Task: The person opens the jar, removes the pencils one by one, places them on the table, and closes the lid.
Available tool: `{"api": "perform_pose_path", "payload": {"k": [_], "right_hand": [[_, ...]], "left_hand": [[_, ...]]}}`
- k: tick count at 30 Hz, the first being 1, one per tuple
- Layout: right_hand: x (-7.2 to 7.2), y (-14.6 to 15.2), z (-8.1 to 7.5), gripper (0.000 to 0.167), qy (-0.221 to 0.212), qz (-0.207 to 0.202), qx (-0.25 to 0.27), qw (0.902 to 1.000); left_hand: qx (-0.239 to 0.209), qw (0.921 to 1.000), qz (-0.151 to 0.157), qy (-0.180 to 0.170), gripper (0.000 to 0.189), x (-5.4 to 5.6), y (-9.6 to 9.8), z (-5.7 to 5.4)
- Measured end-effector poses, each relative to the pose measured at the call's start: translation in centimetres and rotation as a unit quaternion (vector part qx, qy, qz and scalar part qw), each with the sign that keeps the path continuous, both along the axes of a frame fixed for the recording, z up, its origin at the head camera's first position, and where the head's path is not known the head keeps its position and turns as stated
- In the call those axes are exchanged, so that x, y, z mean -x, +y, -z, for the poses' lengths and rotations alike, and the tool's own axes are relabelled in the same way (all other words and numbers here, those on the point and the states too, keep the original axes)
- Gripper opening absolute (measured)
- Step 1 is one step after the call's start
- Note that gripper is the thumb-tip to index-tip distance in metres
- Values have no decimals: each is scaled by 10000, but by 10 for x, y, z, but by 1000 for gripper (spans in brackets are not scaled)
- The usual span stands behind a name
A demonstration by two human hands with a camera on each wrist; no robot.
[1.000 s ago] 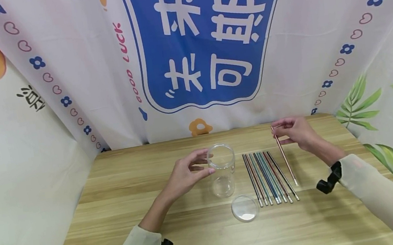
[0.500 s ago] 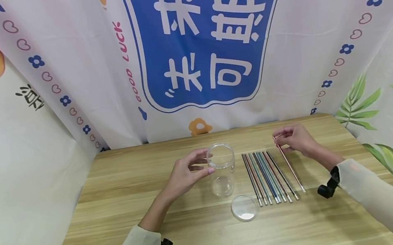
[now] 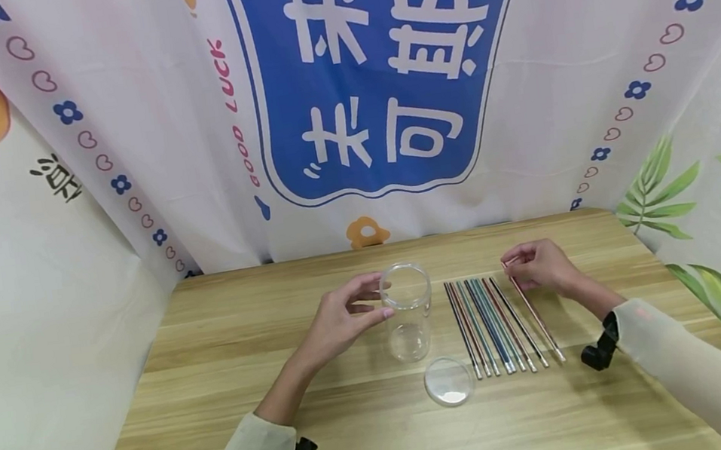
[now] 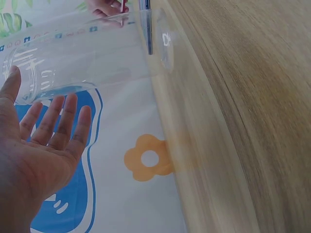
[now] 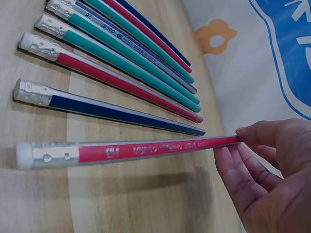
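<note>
A clear, open-topped cylindrical jar [image 3: 408, 325] stands upright on the wooden table. My left hand [image 3: 345, 318] is at its left side near the rim, fingers extended and thumb apart; in the left wrist view the fingertips [image 4: 72, 99] lie along the jar, and contact is hard to tell. My right hand [image 3: 540, 266] pinches the tip end of a red pencil [image 5: 146, 149] between thumb and fingers. Its white eraser end points toward me, and a shadow lies below it. Left of it, several red, green and dark blue pencils [image 3: 490, 326] lie side by side, erasers toward me.
A round clear lid [image 3: 449, 382] lies on the table [image 3: 226, 349] in front of the jar. Behind the table's far edge hangs a printed cloth [image 3: 216, 221], with more cloth at both sides. Black wrist cameras [image 3: 599, 349] sit at the sleeves.
My right hand has come nearer to me with the red pencil, whose eraser end has shifted right and toward me, close in line with the row. The left hand and jar stay put.
</note>
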State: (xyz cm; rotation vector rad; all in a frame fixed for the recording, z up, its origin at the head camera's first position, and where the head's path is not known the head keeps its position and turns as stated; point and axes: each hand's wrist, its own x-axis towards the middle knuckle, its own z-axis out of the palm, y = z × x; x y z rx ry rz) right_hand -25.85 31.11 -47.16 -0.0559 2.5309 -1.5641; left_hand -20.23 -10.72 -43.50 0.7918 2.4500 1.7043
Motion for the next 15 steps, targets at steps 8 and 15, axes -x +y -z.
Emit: {"api": "perform_pose_path", "payload": {"k": [8,15], "right_hand": [[0,-5,7,31,-5,37,-143,9999],[4,-7,18,26,-144,223,-282,9993]], "left_hand": [[-5,10000,67,29,56,1,-1,2],[2,10000,72,13,56,0,-1,2]]}}
